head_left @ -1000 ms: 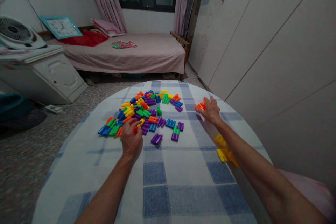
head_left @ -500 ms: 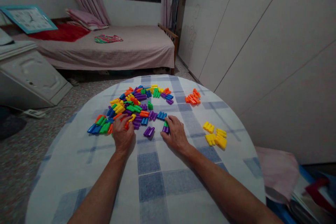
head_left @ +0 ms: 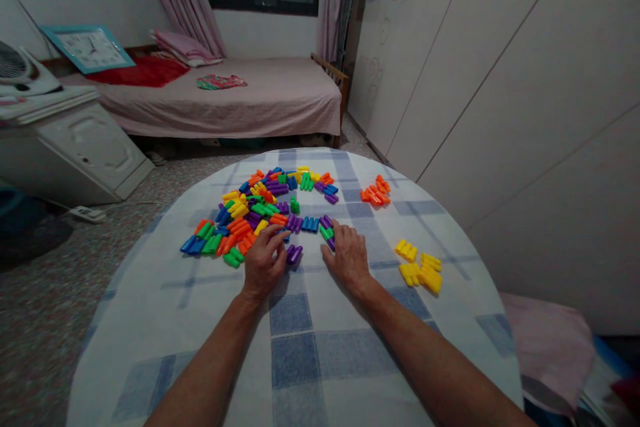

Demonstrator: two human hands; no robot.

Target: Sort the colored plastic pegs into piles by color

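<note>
My left hand [head_left: 265, 263] is over the near right edge of a mixed pile of plastic building blocks [head_left: 265, 208], fingers spread and curved downward. Its fingertips partly cover blue and orange pieces, so contact is unclear. Close to its thumb lies a loose purple block [head_left: 294, 254]. My right hand [head_left: 350, 255] rests on the table, with thumb and fingers around a small group of purple and green blocks [head_left: 327, 233]. Just left of that group sit a blue block [head_left: 311, 224] and a purple block [head_left: 295, 223].
Orange blocks [head_left: 376, 192] lie apart at the far right of the round table, and yellow blocks [head_left: 421, 267] nearer on the right. A checked cloth [head_left: 293, 360] covers the table. Beyond stand a bed [head_left: 280, 93], a white cabinet [head_left: 95, 140] and a wardrobe [head_left: 500, 113].
My left hand has moved right, away from the orange and yellow pieces, exposing a green block at the pile's near edge. More purple and green shows at my right hand. The view has shifted slightly.
</note>
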